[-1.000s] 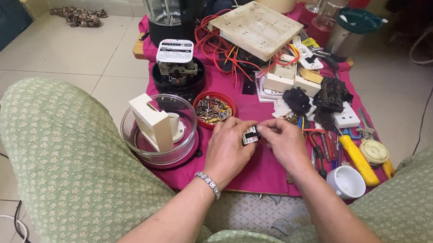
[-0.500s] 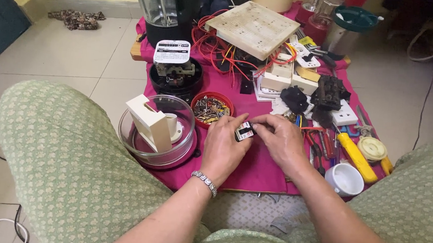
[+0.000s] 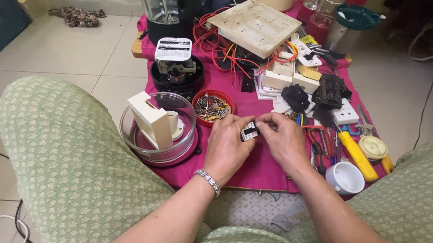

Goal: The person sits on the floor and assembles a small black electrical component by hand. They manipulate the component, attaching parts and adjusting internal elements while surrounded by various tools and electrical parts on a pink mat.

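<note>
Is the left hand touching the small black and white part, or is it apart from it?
Touching. The head view shows the left hand with its fingertips pressed on the small black and white part, and the right hand pinches it from the other side.

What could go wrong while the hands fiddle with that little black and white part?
The small part is pinched only by the fingertips of the left hand and right hand, so it might slip and drop. The red bowl of screws sits right beside the left hand and could get bumped and spill. Loose tools lie close by the right hand and might snag.
</note>
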